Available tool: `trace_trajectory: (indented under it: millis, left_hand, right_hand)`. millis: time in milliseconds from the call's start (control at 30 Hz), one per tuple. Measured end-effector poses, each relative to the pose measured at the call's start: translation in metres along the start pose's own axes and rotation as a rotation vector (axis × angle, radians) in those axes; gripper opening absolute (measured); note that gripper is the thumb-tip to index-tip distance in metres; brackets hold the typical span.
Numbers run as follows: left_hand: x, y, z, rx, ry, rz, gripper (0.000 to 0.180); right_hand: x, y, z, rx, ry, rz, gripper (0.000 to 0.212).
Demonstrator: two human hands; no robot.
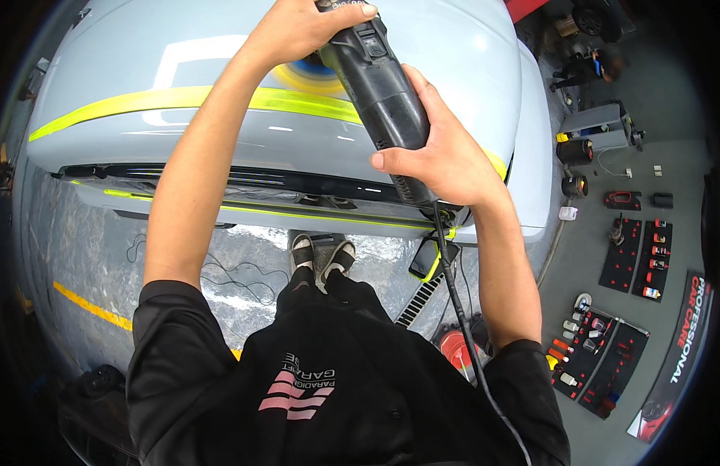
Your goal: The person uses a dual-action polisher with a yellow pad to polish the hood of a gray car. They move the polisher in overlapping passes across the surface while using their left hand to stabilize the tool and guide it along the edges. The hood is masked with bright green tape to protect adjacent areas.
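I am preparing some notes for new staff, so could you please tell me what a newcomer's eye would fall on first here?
Probably the black polisher at top centre, held by the left hand near its head and the right hand lower down, its yellow-and-blue pad showing beside it. Next comes the bright yellow-green strip across the pale car, then the red bucket below and right of centre.

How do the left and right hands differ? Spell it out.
The left hand holds the black power tool near its front end, by the yellow pad; the right hand grips its rear, near the cord. The picture's top edge crops the left hand, not the right hand. Both are bare.
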State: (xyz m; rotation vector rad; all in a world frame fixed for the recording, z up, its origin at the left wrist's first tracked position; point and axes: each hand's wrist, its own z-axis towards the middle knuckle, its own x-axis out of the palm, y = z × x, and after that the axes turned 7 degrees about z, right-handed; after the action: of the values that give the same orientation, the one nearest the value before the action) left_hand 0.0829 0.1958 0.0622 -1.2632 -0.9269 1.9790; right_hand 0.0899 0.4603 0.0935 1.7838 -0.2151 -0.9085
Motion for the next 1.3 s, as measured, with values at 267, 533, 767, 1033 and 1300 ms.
trace_trajectory:
  millis: [267,533,767,1033,1300]
  left_hand:
    - [-0.024,0.024,0.000,0.181,-0.068,0.233,0.052]
    - [0.012,0.016,0.005,0.154,-0.205,0.029,0.034]
    - [0.071,-0.008,0.023,0.275,-0.123,0.080,0.036]
    - [0.178,-0.049,0.047,0.362,-0.064,-0.075,0.042]
    - [0.265,-0.089,0.061,0.192,0.015,-0.186,0.044]
  right_hand:
    - [0.013,0.001,0.009,-0.096,0.005,0.112,0.109]
    - [0.004,-0.002,-0.012,0.060,0.011,0.156,0.110]
    - [-0.021,-0.031,-0.045,0.063,-0.122,0.125,0.115]
    - [-0.057,-0.075,-0.089,0.070,-0.334,0.097,0.117]
    - [-0.074,-0.091,-0.115,0.170,-0.486,0.299,0.105]
